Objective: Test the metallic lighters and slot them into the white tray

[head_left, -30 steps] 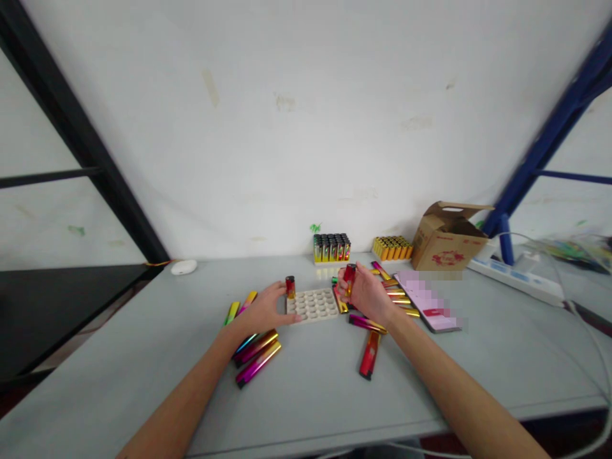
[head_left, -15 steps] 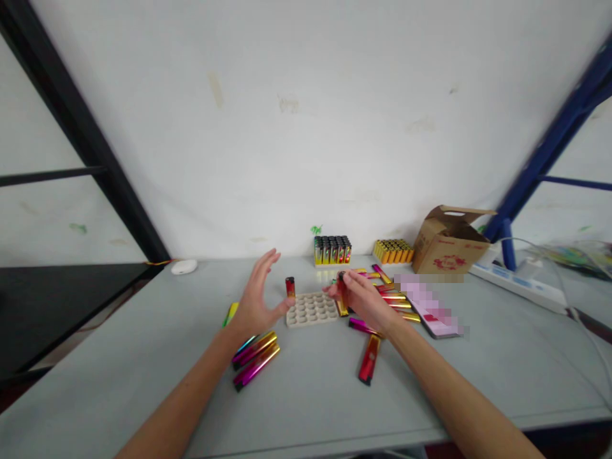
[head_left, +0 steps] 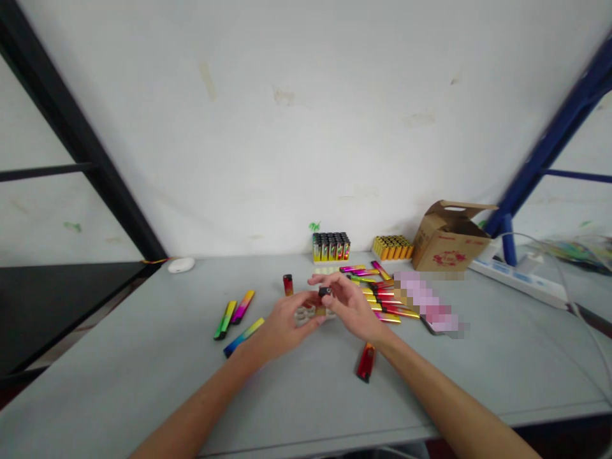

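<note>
My right hand (head_left: 354, 307) grips a lighter (head_left: 325, 292) with a black top and a red-gold body, upright over the pale tray with round cells (head_left: 306, 313). My left hand (head_left: 287, 324) reaches in from the other side, thumb and fingers apart, fingertips close beside that lighter; whether they touch it I cannot tell. Both hands cover most of the tray. Another red lighter (head_left: 287, 285) stands upright at the tray's back left corner. A single red lighter (head_left: 366, 363) lies near my right wrist.
Several colourful lighters (head_left: 389, 298) lie to the right, beside a blurred phone (head_left: 430, 306). More lie left, including a green-yellow lighter (head_left: 225, 320). Along the wall stand a filled lighter tray (head_left: 331, 247), a tray of yellow-orange lighters (head_left: 393, 247), a cardboard box (head_left: 449, 245) and a power strip (head_left: 521, 280).
My right hand has carried the lighter left over the tray. My left hand has moved right to meet it, uncovering lighters on the left side.
</note>
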Tool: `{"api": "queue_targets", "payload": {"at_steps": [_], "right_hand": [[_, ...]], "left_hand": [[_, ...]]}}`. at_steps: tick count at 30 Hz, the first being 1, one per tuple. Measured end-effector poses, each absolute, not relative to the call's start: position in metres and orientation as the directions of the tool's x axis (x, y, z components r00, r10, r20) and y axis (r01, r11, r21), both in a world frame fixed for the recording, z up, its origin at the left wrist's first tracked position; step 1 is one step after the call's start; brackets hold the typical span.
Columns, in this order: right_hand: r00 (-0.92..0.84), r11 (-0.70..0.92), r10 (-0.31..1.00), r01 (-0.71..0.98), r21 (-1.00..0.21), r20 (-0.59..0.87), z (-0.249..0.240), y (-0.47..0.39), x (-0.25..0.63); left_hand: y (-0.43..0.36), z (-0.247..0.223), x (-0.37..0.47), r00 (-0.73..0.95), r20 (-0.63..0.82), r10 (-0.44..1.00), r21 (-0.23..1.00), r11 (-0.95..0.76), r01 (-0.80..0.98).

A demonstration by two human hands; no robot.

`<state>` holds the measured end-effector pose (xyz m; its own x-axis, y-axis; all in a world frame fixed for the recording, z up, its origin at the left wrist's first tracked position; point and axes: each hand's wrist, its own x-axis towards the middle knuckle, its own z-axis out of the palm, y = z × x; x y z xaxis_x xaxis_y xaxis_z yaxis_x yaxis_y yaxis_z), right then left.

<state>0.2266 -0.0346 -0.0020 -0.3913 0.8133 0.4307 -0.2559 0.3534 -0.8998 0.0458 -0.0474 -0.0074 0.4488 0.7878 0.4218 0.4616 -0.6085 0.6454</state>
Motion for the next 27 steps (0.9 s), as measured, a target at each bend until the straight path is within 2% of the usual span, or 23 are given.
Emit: {"api": "queue_targets", "payload": {"at_steps": [4,7,9,11,14,16,20,27], "right_hand": [[-0.4,0.444,0.786,-0.166,-0.88,0.472,-0.007,-0.034,0.221],[-0.385,0.434,0.798,-0.164,-0.886,0.463,-0.01,-0.029,0.223],[-0.346,0.397,0.834,-0.162,-0.903,0.429,-0.009,-0.025,0.227],[-0.292,0.363,0.877,-0.12,-0.924,0.382,-0.008,-0.021,0.233],[-0.196,0.327,0.924,-0.043,-0.944,0.329,-0.008,-0.014,0.243],[-0.123,0.311,0.943,-0.006,-0.951,0.309,-0.011,-0.009,0.247],[-0.04,0.331,0.943,0.062,-0.941,0.329,-0.017,-0.003,0.248],[-0.076,0.352,0.935,0.07,-0.933,0.347,-0.018,-0.002,0.244]], "left_hand": [[-0.048,-0.004,0.048,0.435,0.364,0.823,0.746,-0.538,0.393],[-0.047,-0.004,0.049,0.388,0.327,0.862,0.832,-0.457,0.314],[-0.044,-0.004,0.049,0.317,0.298,0.9,0.913,-0.365,0.179],[-0.041,-0.003,0.047,0.258,0.253,0.932,0.967,-0.254,-0.033],[-0.039,0.004,0.04,0.204,0.155,0.967,0.949,-0.088,-0.303],[-0.04,0.011,0.035,0.195,0.091,0.977,0.927,-0.011,-0.376],[-0.043,0.023,0.028,0.2,0.052,0.978,0.917,0.033,-0.399],[-0.037,0.018,0.027,0.202,0.043,0.978,0.954,0.02,-0.3]]}}
